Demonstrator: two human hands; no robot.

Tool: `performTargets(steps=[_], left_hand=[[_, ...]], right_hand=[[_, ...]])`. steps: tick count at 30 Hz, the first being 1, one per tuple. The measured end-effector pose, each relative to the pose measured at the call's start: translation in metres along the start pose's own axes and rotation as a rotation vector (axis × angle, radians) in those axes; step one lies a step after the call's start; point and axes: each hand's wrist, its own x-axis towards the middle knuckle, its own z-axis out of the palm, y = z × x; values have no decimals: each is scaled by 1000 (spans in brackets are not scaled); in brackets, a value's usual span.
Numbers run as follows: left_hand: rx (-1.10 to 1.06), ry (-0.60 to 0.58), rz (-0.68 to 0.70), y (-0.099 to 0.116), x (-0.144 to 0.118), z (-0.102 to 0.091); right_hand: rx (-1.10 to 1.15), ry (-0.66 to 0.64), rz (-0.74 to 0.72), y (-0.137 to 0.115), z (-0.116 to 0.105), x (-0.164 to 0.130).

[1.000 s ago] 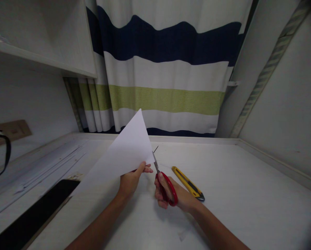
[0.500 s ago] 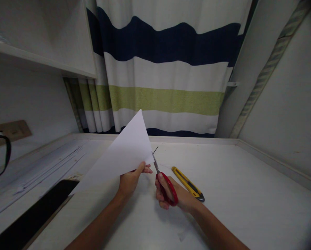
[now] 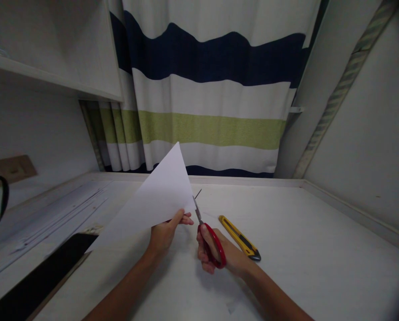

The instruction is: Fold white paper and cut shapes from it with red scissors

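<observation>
My left hand (image 3: 168,229) pinches the lower right edge of a white sheet of paper (image 3: 156,194), thumb on top and fingers beneath. The sheet is held up at a slant, one corner pointing toward the curtain. In my right hand (image 3: 213,249) is a pair of scissors (image 3: 216,247) with red handles, my thumb and fingers around the loops. Its metal blades meet the sheet's right edge just beyond my left fingertips; whether they bite into the paper I cannot tell. Right of the scissors lies a yellow and black utility knife (image 3: 239,237).
A dark flat strip (image 3: 49,272) lies on the white table (image 3: 303,267) at the left, near white sheets or film (image 3: 62,211). A striped curtain (image 3: 213,129) hangs behind. A cabinet (image 3: 52,58) overhangs the upper left; a black cable (image 3: 4,200) loops below.
The view has shifted slightly, so everything sits a little further left and lower. Both hands keep their hold on the paper and scissors; little else differs.
</observation>
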Motion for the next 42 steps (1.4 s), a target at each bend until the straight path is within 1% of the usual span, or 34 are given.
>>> performTargets(steps=[4,13,18,25,32,38,42], left_hand=[[-48,-13,-10,-1,1,0],[-49,-1,18,5,-2,0],[-22,-3,54,8,-4,-1],[-31,-16,91,5,-3,-2],[-8,-29,60,8,-3,-2],[-34,-35,76,5,-2,-3],[-47,-33,59,6,-2,-2]], right_hand=[[-11,-2,-10,-3,2,0],[-5,-26,-74,0,5,0],[4,-38,-75,-1,5,-1],[-9,-33,-67,-4,5,-1],[-24,11,-4,-5,5,-2],[-59,22,-23,-2,4,0],[-75,34,-16,0,3,0]])
